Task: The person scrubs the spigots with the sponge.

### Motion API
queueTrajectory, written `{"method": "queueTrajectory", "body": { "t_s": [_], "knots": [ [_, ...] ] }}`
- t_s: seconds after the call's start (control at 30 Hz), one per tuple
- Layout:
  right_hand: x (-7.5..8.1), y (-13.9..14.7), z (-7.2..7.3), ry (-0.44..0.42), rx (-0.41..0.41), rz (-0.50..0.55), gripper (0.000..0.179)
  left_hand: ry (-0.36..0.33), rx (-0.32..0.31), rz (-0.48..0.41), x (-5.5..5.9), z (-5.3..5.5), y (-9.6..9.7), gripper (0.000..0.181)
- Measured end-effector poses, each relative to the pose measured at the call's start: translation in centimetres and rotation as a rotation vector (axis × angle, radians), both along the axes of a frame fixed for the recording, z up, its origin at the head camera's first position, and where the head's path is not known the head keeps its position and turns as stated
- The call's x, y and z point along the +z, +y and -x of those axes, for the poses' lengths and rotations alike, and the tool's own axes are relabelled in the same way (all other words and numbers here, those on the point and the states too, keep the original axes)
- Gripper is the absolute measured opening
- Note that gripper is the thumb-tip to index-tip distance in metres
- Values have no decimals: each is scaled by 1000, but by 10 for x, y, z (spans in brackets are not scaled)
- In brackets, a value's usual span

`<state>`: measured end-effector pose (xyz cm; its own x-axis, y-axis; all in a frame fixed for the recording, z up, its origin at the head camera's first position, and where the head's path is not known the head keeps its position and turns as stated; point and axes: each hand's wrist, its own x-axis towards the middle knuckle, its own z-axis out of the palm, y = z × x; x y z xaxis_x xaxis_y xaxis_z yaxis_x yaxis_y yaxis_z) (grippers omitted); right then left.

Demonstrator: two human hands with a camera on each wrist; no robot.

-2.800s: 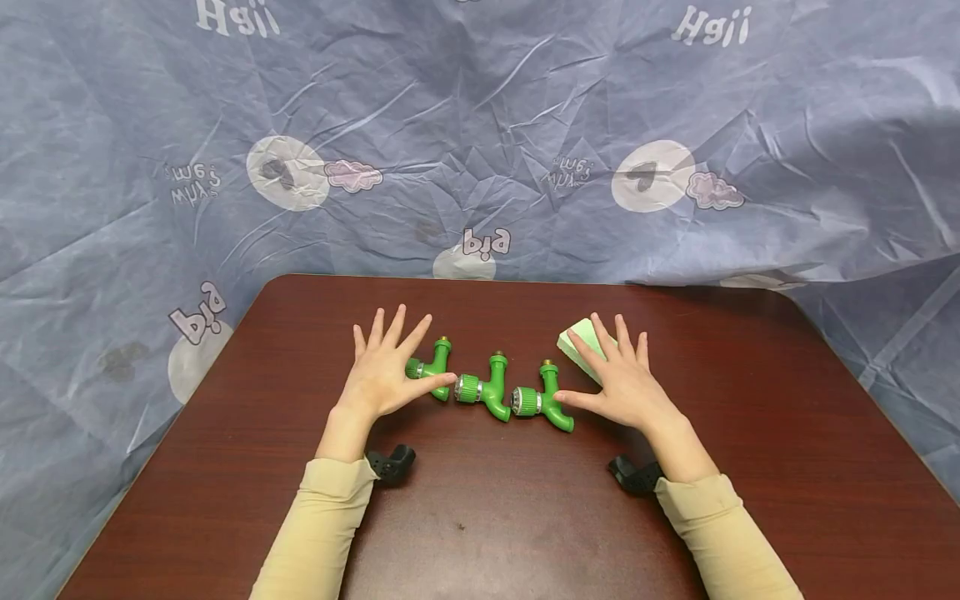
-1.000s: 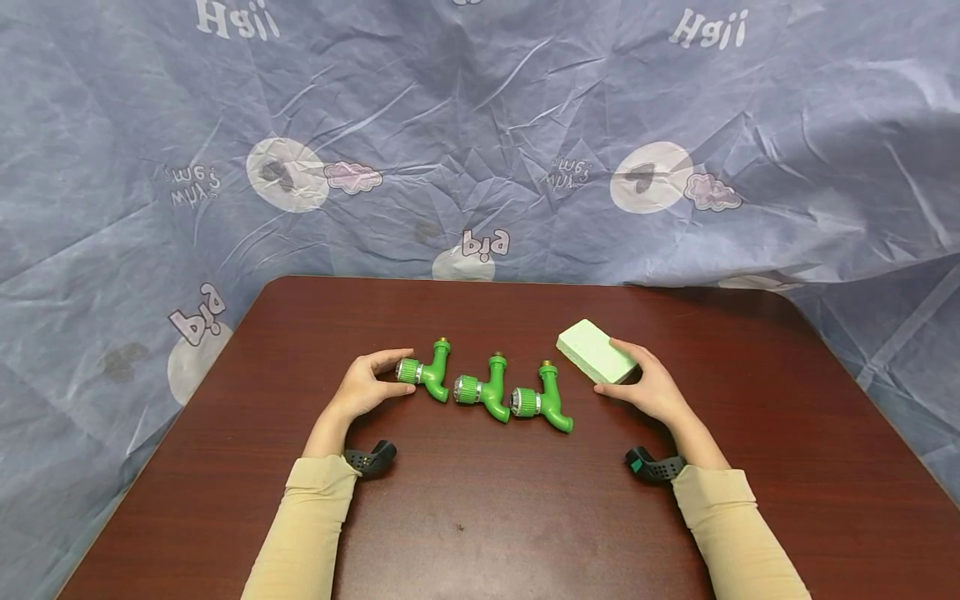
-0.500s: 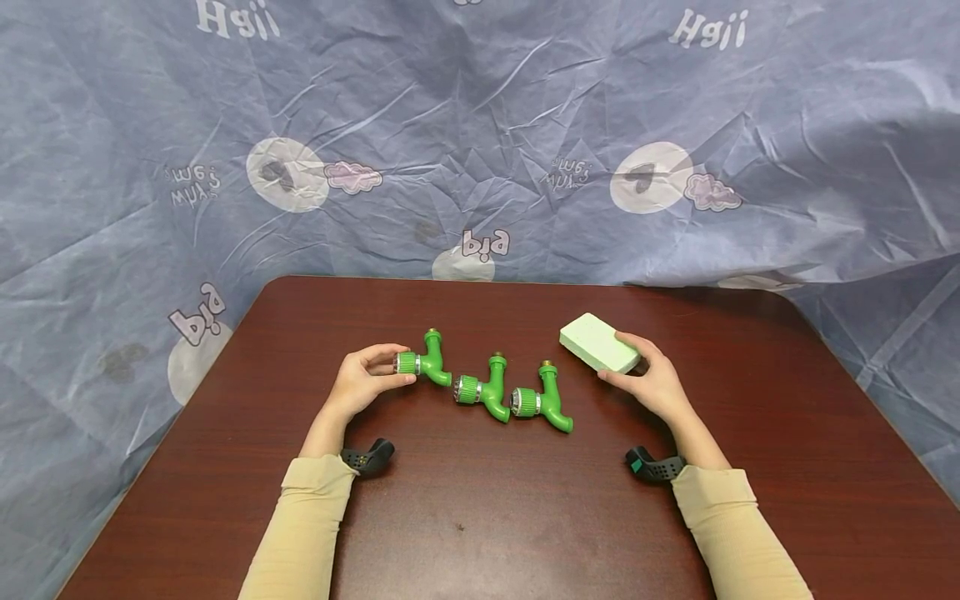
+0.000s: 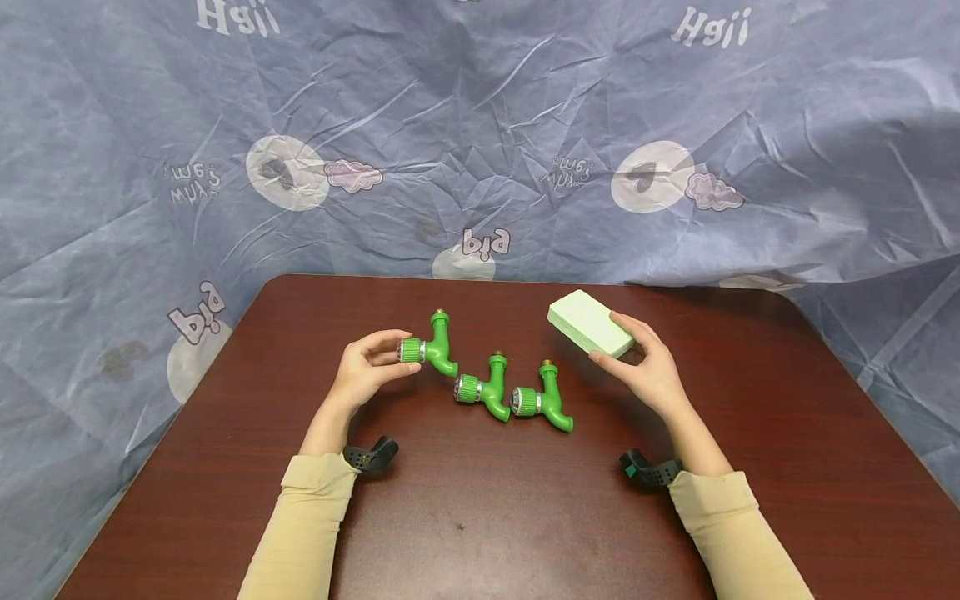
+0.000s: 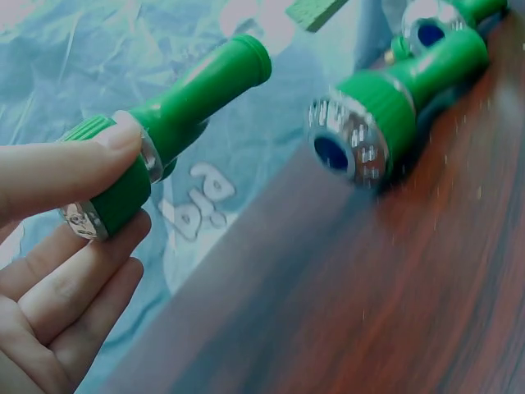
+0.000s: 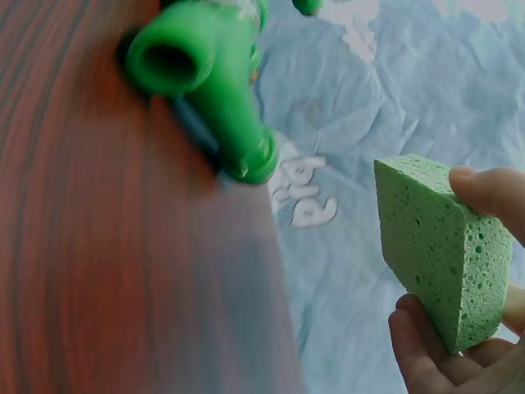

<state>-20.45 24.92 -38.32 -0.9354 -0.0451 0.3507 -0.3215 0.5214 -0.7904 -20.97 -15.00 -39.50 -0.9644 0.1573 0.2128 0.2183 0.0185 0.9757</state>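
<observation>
the left hand (image 4: 363, 371) pinches a green tap (image 4: 442, 354) by its ribbed knob — thumb on one side, fingers (image 5: 86, 287) on the other — and holds it up off the counter (image 4: 480, 517), its brass-tipped end pointing away from the person and its spout to the right. the right hand (image 4: 654, 373) grips a pale green sponge (image 4: 588, 323) by its near right end, the thumb on one edge and the fingers on the opposite one; the sponge is also raised off the counter, its pores plain in the right wrist view. between the hands, a second tap (image 4: 492, 389) and a third tap (image 4: 552, 404) lie on the counter with their knobs to the left, the second one's spout just beside the third one's knob. a black band (image 4: 372, 456) sits by each wrist, above a cream sleeve (image 4: 303, 521). behind the counter hangs a wrinkled blue-grey cloth (image 4: 480, 125) with printed lettering.
</observation>
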Motion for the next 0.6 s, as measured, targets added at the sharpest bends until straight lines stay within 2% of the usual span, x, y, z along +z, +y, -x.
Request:
{"method": "queueTrajectory", "body": {
  "t_s": [0.13, 0.23, 0.43, 0.6],
  "knots": [
    [23, -16, -14, 30, 18, 16, 61, 33, -20, -29, -3, 6, 4, 49],
    [35, -24, -22, 47, 31, 19, 60, 44, -20, -29, -5, 9, 7, 48],
    [47, -34, -32, 68, 63, 36, 59, 88, -29, 25, 3, 4, 18, 46],
    [59, -44, -35, 109, 102, 70, 59, 104, -28, 0, 10, 5, 30, 46]
  ]
}}
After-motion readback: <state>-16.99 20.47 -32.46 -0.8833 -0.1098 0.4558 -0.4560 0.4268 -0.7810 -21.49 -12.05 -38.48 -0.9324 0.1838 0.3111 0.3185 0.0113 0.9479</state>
